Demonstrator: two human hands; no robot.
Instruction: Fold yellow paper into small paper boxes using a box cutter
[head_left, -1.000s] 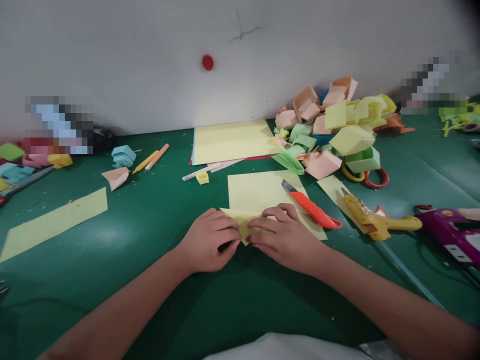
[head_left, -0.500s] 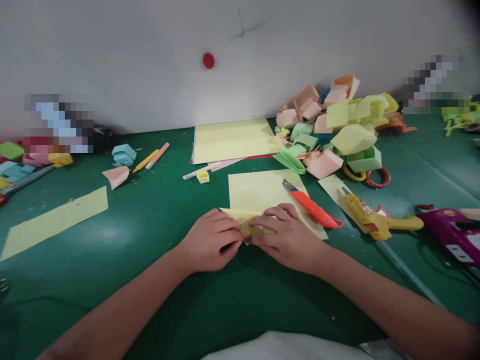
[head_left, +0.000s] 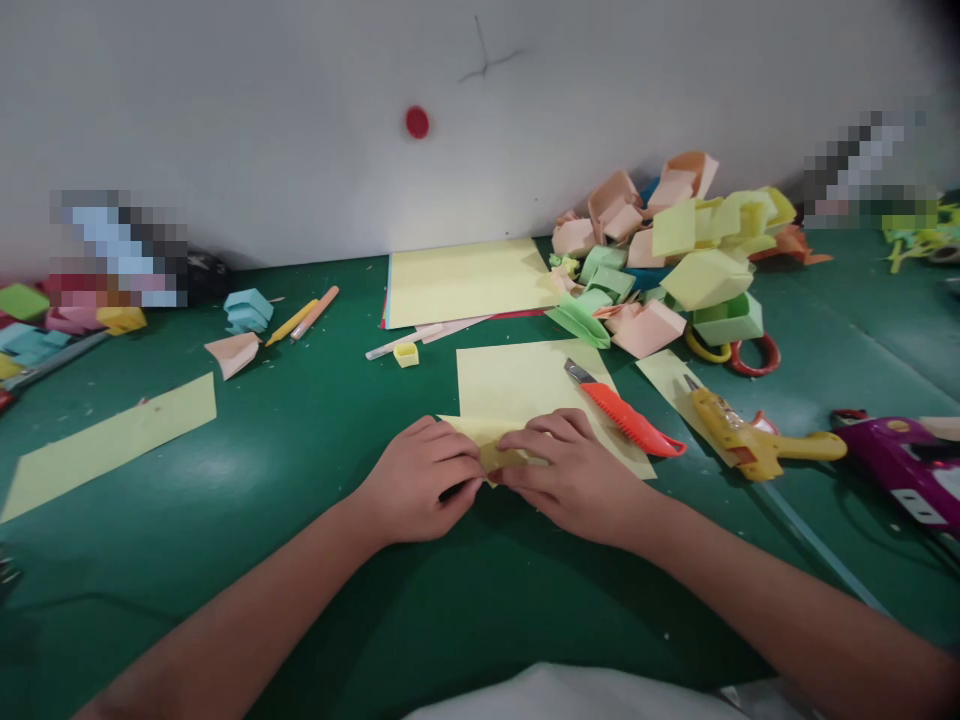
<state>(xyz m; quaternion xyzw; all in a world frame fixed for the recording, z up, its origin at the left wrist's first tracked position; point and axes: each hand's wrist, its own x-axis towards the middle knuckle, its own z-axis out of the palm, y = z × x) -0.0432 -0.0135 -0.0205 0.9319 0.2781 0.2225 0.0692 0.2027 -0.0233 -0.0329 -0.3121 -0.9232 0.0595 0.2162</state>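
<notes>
Between my two hands lies a small piece of yellow paper point(head_left: 491, 437), folded at its near edge and partly covered by fingers. My left hand point(head_left: 426, 480) is closed on its left side, thumb and fingertips pinching the near fold. From the right, my right hand point(head_left: 574, 470) grips the same paper, its fingertips pressed on the fold close to the left ones. Under and behind it is a larger yellow sheet point(head_left: 517, 375), on which rests a red utility knife point(head_left: 630, 415) with its blade pointing away to the left.
A yellow glue gun point(head_left: 750, 435) lies right, beside a purple tool point(head_left: 900, 465). Folded paper pieces point(head_left: 675, 260) are heaped at back right near scissors handles point(head_left: 756, 356). Stacked sheets point(head_left: 465, 280) sit against the wall. A yellow strip point(head_left: 112, 440) and pens point(head_left: 304, 315) are left.
Hardly anything differs. Both hands stay on the folded yellow paper, with only a tiny shift of the fingers.
</notes>
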